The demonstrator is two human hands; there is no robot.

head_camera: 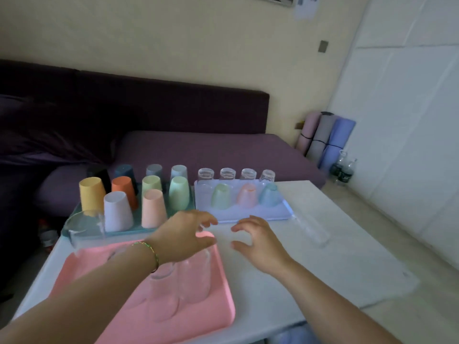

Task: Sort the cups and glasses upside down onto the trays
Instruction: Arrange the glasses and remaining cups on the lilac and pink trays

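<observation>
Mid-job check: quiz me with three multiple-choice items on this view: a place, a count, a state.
1. The clear tall glass on its side lies on: A a pink tray; B the white table; C a sofa.
2. Tinted glasses on the lavender plastic tray: A one; B three; C six.
3. The peach plastic cup on the teal plastic tray stands: A upright; B upside down; C on its side.
Answers: B, it lies right of the right hand; B, green, pink and blue; B, wide mouth down.

Three trays, ten opaque cups, three tinted glasses, at least eight clear glasses.
</observation>
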